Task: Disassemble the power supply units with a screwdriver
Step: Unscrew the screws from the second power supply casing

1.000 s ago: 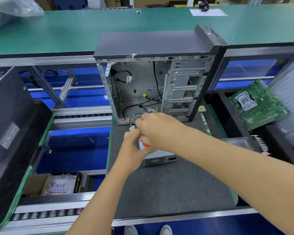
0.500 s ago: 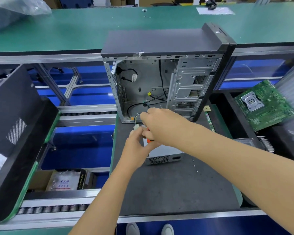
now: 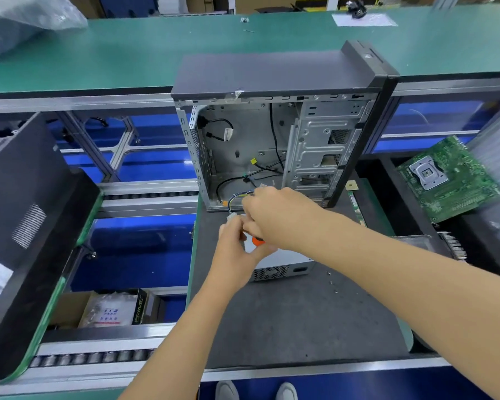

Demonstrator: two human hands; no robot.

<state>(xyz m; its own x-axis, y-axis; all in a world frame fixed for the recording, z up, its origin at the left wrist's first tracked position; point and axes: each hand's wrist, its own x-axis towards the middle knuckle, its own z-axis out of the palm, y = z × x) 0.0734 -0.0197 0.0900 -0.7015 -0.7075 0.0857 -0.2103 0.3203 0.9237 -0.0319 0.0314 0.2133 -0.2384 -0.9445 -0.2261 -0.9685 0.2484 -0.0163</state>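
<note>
Dark box, near left under the conveyor: "PRIME" ran up its side in pale letters.
White bag, just left of that box: blue characters resembling "TTS" stood above a red line of print too small to read.
Green circuit board, right: markings were illegible.

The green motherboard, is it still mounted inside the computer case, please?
No, the motherboard lies outside, right of the open computer case.

Both hands over power supply unit, perhaps gripping cables, open case behind
</note>
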